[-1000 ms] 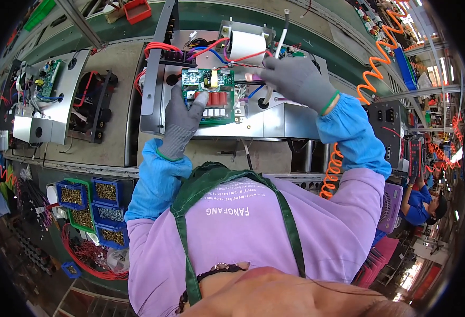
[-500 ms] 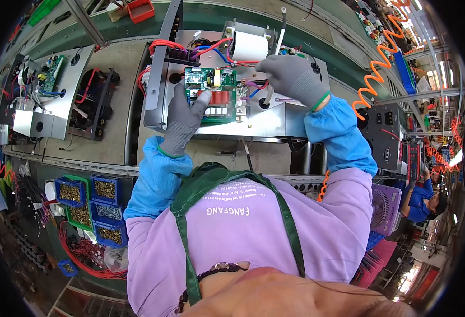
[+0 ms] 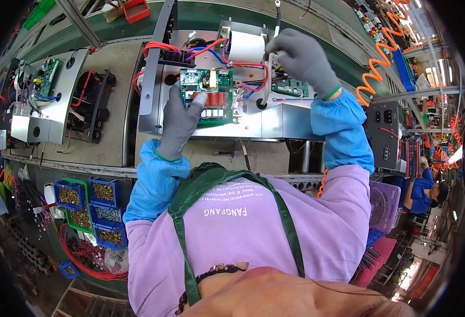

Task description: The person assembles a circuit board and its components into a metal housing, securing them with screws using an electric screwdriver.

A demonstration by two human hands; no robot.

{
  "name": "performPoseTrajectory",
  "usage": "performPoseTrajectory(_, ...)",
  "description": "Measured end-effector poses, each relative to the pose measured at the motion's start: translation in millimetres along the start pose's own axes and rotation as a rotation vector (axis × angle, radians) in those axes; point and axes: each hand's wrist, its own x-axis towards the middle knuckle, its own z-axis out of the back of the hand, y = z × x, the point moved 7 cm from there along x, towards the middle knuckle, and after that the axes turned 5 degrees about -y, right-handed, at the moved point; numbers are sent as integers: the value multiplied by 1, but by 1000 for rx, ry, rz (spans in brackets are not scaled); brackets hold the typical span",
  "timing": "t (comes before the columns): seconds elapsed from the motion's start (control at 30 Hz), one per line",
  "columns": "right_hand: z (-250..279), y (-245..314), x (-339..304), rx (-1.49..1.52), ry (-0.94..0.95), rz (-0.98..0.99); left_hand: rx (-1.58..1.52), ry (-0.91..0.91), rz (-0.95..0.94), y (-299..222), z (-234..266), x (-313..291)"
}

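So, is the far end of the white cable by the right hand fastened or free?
Free: the white cable runs past the right hand, and its ring-tipped end shows nothing attached in view.

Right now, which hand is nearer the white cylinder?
The right hand, just right of the white cylinder; the left hand, lower left in view, at the green circuit board.

We see a green bench (image 3: 203, 22) running across the upper half of the frame, with beige boards (image 3: 119, 127) along it. On the board at upper centre lies a metal chassis (image 3: 280, 124); on the one at upper left lie a second chassis (image 3: 29, 129) and a black frame (image 3: 99, 108). At lower left we see a dark green surface (image 3: 47, 232) carrying blue bins (image 3: 110, 238), a green tray (image 3: 80, 228), red wires (image 3: 87, 268) and a clear bag (image 3: 116, 260).
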Motion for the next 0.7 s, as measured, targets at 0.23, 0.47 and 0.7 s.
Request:
performPoseTrajectory(0.23,-41,-35,-47,-220,558,-95,-81,-5,23,0,-2,-1)
performPoseTrajectory(0.47,-48,-36,-42,90,546,-40,-125,18,83,-1,-1,-2)
performPoseTrajectory(0.7,-57,-12,-28,-316,730,-104,-79,-9,20,0,0,-2)
